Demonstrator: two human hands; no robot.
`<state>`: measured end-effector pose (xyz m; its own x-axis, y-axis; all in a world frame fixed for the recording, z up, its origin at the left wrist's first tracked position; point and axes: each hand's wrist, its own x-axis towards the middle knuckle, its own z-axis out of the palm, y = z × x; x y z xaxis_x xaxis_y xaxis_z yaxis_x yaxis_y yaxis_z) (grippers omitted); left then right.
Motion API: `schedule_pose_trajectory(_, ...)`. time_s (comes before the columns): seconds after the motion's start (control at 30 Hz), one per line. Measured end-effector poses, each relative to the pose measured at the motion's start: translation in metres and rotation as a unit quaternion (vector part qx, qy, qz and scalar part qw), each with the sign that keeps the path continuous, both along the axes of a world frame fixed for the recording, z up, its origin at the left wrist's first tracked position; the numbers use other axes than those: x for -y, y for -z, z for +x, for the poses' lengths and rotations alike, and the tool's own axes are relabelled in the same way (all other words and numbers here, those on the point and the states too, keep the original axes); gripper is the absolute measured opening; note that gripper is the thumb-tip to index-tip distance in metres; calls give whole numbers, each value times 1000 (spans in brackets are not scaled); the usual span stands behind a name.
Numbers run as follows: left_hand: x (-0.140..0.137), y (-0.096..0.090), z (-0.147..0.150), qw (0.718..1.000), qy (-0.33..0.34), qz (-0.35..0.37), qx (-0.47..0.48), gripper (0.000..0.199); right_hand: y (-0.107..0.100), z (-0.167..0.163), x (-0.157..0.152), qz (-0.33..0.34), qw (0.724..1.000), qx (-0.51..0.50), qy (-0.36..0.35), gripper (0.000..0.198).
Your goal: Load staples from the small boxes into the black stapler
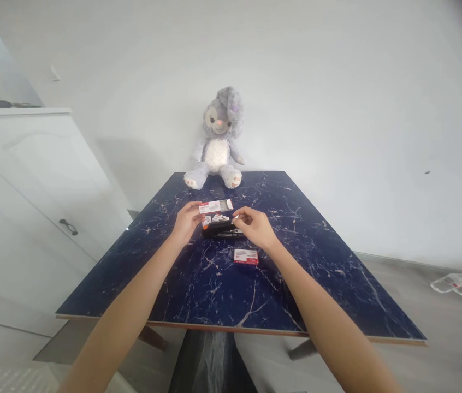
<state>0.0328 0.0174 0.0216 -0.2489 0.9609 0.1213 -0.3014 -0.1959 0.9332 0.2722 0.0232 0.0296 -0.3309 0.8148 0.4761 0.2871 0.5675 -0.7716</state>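
My left hand (188, 222) grips the left end of a small red and white staple box (210, 207), held up over the table. The box's right end stands open, with its flap and a grey inside showing. My right hand (254, 225) is closed in a pinch just right of and below that open end; what its fingers hold, if anything, is too small to make out. Beneath the hands lies a black stapler (229, 234), beside a black and white package (217, 218). Closer to me, a second red and white box (246, 256) lies flat on the table.
The dark blue marbled table (206, 295) stands against a white wall. A grey plush toy (217, 150) sits at its far edge. To the left is a white cabinet (22, 202). Clear plastic bottles (454, 282) lie on the floor at the right.
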Motion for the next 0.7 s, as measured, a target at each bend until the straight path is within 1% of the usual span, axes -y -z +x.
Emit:
schedule_pose_trajectory(0.07,1,0,2,1000,4,-2,-5,28,0,0,-1,-14,998,-52,34,23)
schedule_pose_trajectory(0.17,3,1,6,999,23,-1,-26,29,-1,-1,-1,-16,991,-111,72,32)
schedule_pose_trajectory(0.27,6,1,8,998,40,12,-52,30,-1,1,-3,-16,990,-105,94,31)
schedule_pose_trajectory(0.33,5,1,8,998,26,20,-56,29,0,5,-8,-22,991,-65,113,26)
schedule_pose_trajectory(0.4,3,1,5,998,5,22,-51,29,3,13,-16,-22,989,8,143,20)
schedule_pose_trajectory(0.43,2,2,4,999,-3,22,-47,29,6,18,-20,-16,985,55,164,19)
schedule_pose_trajectory(0.5,0,3,2,999,-12,21,-42,29,12,29,-31,-4,969,148,199,23)
schedule_pose_trajectory(0.53,-1,4,1,999,-15,20,-40,29,16,33,-36,-6,961,186,202,26)
schedule_pose_trajectory(0.57,-1,4,1,999,-15,17,-40,29,20,38,-41,-14,957,215,192,29)
schedule_pose_trajectory(0.63,-1,4,2,999,-14,16,-42,29,28,44,-48,-23,957,255,138,35)
schedule_pose_trajectory(0.7,1,2,4,999,-8,15,-46,28,35,46,-52,-4,956,282,78,40)
